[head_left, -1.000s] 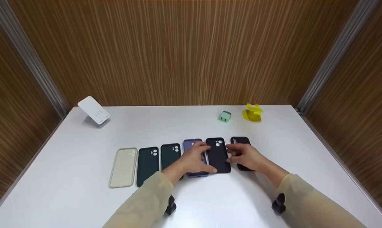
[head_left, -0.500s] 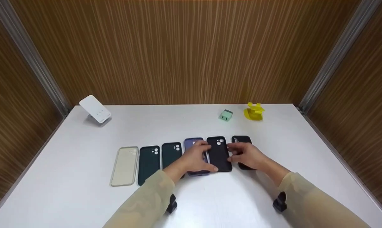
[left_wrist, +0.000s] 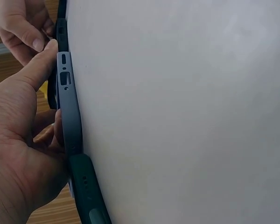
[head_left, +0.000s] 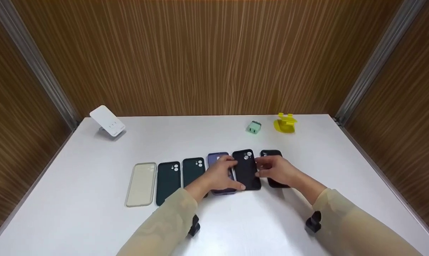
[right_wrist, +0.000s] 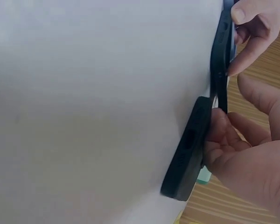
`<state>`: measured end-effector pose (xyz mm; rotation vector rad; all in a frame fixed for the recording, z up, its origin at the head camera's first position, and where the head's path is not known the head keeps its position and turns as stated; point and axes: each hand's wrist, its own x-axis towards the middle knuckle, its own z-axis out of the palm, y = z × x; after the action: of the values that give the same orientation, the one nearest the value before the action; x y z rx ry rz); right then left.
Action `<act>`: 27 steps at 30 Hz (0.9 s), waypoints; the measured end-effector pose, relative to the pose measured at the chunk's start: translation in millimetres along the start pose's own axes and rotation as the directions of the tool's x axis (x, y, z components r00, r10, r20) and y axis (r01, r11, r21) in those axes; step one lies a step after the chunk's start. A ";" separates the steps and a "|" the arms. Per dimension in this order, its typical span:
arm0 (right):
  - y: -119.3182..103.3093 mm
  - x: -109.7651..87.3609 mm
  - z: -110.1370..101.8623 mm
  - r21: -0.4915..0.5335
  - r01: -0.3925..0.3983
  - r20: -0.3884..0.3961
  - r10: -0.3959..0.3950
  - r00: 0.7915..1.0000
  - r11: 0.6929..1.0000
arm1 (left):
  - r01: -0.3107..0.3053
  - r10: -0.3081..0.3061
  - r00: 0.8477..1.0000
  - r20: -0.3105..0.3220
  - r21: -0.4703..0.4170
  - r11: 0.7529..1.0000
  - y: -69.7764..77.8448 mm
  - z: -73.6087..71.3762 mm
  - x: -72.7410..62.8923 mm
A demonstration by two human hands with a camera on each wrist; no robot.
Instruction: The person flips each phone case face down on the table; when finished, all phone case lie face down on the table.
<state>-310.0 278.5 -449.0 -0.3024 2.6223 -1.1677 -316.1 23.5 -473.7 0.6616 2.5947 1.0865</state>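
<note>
Several phone cases lie in a row on the white table [head_left: 214, 231]. Both hands are at a black phone case [head_left: 245, 172], second from the right. My left hand [head_left: 219, 175] reaches over a purple phone case [head_left: 213, 160] and grips the black one, thumb at its near left corner and fingers at its left edge. My right hand [head_left: 280, 171] pinches its right long edge, which looks slightly raised in the right wrist view. Another black phone case [right_wrist: 186, 149] lies partly hidden under the right hand. The purple case's near end [left_wrist: 71, 112] shows in the left wrist view.
Left of the purple case lie two dark green phone cases [head_left: 168, 181] [head_left: 192, 169] and a cream case [head_left: 141, 185]. Farther back stand a white stand [head_left: 107, 121], a mint charger plug [head_left: 254, 127] and a yellow stand [head_left: 285, 123]. Wooden panels [head_left: 214, 57] enclose the table.
The black case between the hands has turned or tilted slightly, its far right corner now a little higher in view. Both hands keep nearly the same places, and the head view has shifted slightly.
</note>
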 end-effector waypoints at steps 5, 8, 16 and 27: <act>-3.5 -1.0 0.9 0.066 -0.019 -0.026 0.020 0.999 0.998 | -0.012 0.012 1.000 0.001 -0.007 1.000 -0.8 -1.3 0.0; -4.8 -0.9 0.5 0.177 -0.026 -0.051 0.035 0.998 0.984 | -0.031 0.031 0.999 0.005 0.001 1.000 -2.1 -2.8 1.0; -5.9 4.8 2.4 0.456 -0.101 -0.040 0.133 0.990 0.885 | -0.062 0.063 0.998 0.021 -0.016 0.998 -1.7 -6.3 2.2; -4.5 4.3 4.0 0.519 -0.153 0.059 0.144 0.988 0.841 | 0.037 -0.035 0.995 0.092 -0.026 0.999 8.1 -14.7 7.0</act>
<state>-312.5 271.5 -448.9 0.0030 2.1441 -1.7391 -325.5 23.1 -458.1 0.6403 2.4998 1.0542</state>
